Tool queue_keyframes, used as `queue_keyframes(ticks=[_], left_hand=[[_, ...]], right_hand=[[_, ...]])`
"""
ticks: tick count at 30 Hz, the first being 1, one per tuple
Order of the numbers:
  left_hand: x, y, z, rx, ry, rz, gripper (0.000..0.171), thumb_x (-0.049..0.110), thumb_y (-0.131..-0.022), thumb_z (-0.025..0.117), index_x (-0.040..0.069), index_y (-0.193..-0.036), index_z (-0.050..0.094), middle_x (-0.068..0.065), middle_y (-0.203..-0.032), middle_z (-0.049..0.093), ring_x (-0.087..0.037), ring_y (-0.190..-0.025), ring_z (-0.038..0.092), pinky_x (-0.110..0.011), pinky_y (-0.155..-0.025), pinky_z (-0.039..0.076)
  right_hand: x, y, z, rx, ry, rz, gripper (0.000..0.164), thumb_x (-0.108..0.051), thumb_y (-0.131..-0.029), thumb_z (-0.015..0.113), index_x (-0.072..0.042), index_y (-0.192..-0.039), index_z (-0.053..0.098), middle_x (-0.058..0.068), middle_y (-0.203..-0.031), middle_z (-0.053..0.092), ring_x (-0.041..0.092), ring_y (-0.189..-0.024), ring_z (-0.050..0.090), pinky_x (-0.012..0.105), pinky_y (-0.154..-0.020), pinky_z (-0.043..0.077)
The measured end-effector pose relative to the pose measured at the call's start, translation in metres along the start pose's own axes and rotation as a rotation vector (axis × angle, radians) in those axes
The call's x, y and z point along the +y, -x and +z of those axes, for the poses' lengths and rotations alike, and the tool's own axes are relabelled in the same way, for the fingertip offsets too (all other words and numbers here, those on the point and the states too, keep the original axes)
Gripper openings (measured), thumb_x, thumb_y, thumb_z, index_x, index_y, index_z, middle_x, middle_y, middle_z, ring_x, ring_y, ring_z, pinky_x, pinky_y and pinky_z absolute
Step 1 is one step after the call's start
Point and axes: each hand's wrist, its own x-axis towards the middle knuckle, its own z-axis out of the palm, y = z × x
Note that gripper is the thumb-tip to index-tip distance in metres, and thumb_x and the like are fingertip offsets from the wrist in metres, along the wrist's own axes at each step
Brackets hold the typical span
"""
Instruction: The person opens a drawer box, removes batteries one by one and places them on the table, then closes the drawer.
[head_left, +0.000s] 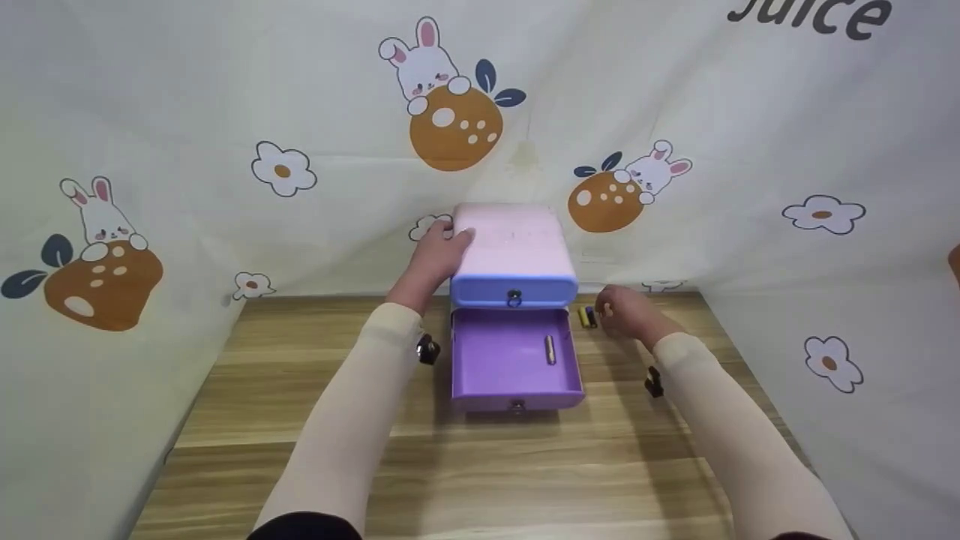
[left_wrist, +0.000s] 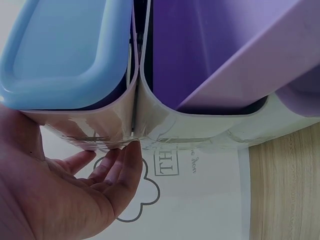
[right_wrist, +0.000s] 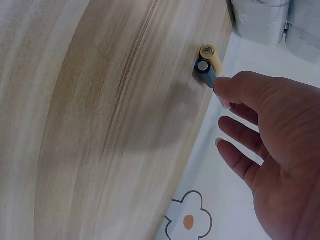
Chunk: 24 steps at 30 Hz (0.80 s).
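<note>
Two-tier drawer unit [head_left: 510, 236] sits mid-frame in head view, back edge of desk [head_left: 300, 420]. Pink top housing; blue drawer [head_left: 480, 291] shut, ring pull [head_left: 514, 298] centred on its front. Purple drawer [head_left: 491, 360] below is pulled well out toward bottom of frame. One metallic battery [head_left: 550, 350] lies in it, right of centre, near the right wall.

Left hand [head_left: 439, 256]: thumb on the housing's upper left edge, fingers down the side. Left wrist view has them at lower left, loosely bent, spread against the wall. Grip is loose, resting on the unit, not clenched.

Right hand [head_left: 630, 311]: right of the unit, beside yellow battery [right_wrist: 216, 61] and blue battery [right_wrist: 208, 75], which lie side by side on the desk, upper right of right wrist view. Grip: thumb and index close together at a small pinkish piece [right_wrist: 224, 102], other fingers spread. Can't tell if it's pinched, or if it's another battery.

Sleeves [head_left: 352, 420] pale, reaching in from bottom left and right. White backdrop [head_left: 337, 90] behind, printed with rabbits, orange fruit, flowers.
</note>
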Motion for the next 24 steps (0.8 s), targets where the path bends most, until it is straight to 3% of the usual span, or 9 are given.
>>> queue_keyframes(ticks=[3, 16, 24], left_hand=[[-0.0002, 0.0002, -0.0001, 0.001, -0.001, 0.003, 0.071, 0.050, -0.111, 0.057, 0.003, -0.163, 0.044, -0.021, -0.163, 0.051, -0.036, -0.151, 0.049, -0.049, -0.122, 0.042], [0.0004, -0.0007, 0.0005, 0.018, -0.016, 0.001, 0.070, 0.049, -0.112, 0.056, 0.002, -0.163, 0.045, -0.023, -0.163, 0.052, -0.038, -0.150, 0.049, -0.051, -0.122, 0.042], [0.0011, 0.0013, 0.0008, 0.018, -0.008, 0.000, 0.071, 0.050, -0.112, 0.057, 0.003, -0.163, 0.045, -0.022, -0.164, 0.050, -0.038, -0.151, 0.047, -0.052, -0.123, 0.041]], right_hand=[[0.0013, -0.0008, 0.0004, -0.003, -0.003, -0.010, 0.020, 0.008, -0.087, 0.075, 0.006, -0.106, 0.077, 0.021, -0.106, 0.072, 0.041, -0.100, 0.069, 0.060, -0.093, 0.057], [0.0033, -0.0074, 0.0046, -0.107, -0.058, 0.201, 0.020, 0.001, -0.094, 0.070, -0.003, -0.113, 0.078, 0.015, -0.112, 0.073, 0.038, -0.106, 0.068, 0.059, -0.098, 0.056], [0.0069, -0.0097, 0.0096, -0.122, -0.100, 0.245, 0.022, 0.000, -0.096, 0.066, -0.005, -0.115, 0.077, 0.015, -0.113, 0.074, 0.037, -0.108, 0.069, 0.059, -0.098, 0.056]])
